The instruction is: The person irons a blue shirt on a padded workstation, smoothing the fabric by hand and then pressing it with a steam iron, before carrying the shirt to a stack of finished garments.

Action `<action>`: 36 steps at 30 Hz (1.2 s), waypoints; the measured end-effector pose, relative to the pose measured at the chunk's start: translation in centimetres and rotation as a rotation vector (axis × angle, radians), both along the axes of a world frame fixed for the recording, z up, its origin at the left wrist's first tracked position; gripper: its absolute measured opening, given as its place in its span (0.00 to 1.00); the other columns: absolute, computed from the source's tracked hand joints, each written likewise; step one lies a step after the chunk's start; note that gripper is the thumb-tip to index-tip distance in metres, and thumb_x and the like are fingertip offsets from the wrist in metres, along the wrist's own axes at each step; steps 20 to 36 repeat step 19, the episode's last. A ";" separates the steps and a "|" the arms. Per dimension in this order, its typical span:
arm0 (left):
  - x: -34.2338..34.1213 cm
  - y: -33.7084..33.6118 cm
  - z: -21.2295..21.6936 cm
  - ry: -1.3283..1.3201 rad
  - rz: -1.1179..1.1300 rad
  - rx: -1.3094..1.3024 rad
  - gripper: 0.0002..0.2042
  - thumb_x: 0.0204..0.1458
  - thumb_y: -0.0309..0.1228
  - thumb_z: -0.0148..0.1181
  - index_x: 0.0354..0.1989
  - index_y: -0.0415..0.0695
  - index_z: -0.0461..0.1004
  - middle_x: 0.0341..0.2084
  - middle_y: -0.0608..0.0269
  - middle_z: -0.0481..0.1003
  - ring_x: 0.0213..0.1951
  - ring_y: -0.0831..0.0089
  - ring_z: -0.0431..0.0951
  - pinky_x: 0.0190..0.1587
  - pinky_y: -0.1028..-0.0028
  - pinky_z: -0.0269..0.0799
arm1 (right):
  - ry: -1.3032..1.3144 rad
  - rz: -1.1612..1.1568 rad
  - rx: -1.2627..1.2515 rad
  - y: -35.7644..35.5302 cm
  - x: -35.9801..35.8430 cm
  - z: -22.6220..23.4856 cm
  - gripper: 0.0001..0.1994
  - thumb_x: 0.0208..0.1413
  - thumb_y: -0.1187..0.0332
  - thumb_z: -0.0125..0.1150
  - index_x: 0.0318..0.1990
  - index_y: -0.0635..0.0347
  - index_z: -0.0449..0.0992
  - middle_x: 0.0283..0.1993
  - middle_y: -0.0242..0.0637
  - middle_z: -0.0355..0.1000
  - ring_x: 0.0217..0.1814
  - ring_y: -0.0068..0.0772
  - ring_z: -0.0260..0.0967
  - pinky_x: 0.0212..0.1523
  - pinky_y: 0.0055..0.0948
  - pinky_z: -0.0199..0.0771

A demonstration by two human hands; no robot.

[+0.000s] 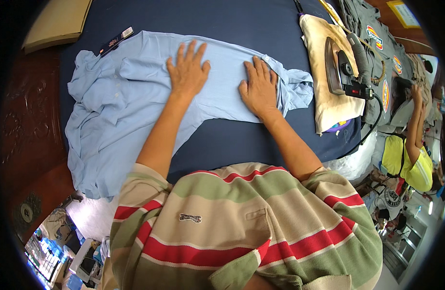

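Note:
A light blue button-up shirt [150, 87] lies across a dark blue table cover, its body to the left and one sleeve stretched out to the right. My left hand [187, 72] rests flat near the top of that sleeve, fingers spread. Toward the cuff [296, 89], my right hand [260, 89] presses flat on the cloth with its fingers stretched out. The cuff end is bunched up beyond it. A dark hang tag [117, 41] sticks out by the collar. Around the shirt's left side and lower body the cloth is rumpled.
On the right, an iron [339, 70] with a black cord rests on a cream folded cloth [324, 116]. Grey garments with patches [377, 53] lie beyond it. A cardboard box [58, 21] sits at the far left. Another person in a yellow top [416, 166] is at the far right.

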State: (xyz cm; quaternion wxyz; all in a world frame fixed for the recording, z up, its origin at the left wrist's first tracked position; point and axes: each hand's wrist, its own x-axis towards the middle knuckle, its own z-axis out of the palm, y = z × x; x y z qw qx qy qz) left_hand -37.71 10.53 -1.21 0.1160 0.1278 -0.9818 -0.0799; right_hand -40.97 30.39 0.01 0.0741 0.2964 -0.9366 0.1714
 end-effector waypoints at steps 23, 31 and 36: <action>2.2 4.6 0.5 -0.049 -0.190 0.006 0.28 0.55 0.47 0.46 0.64 0.56 0.52 0.64 0.61 0.50 0.65 0.63 0.48 0.59 0.46 0.45 | -0.039 0.056 0.174 1.9 -0.7 -0.1 0.30 0.54 0.48 0.47 0.62 0.48 0.57 0.68 0.43 0.45 0.70 0.47 0.39 0.63 0.56 0.39; 2.2 4.6 0.5 -0.049 -0.190 0.006 0.28 0.55 0.47 0.46 0.64 0.56 0.52 0.64 0.61 0.50 0.65 0.63 0.48 0.59 0.46 0.45 | -0.039 0.056 0.174 1.9 -0.7 -0.1 0.30 0.54 0.48 0.47 0.62 0.48 0.57 0.68 0.43 0.45 0.70 0.47 0.39 0.63 0.56 0.39; 2.2 4.6 0.5 -0.049 -0.190 0.006 0.28 0.55 0.47 0.46 0.64 0.56 0.52 0.64 0.61 0.50 0.65 0.63 0.48 0.59 0.46 0.45 | -0.039 0.056 0.174 1.9 -0.7 -0.1 0.30 0.54 0.48 0.47 0.62 0.48 0.57 0.68 0.43 0.45 0.70 0.47 0.39 0.63 0.56 0.39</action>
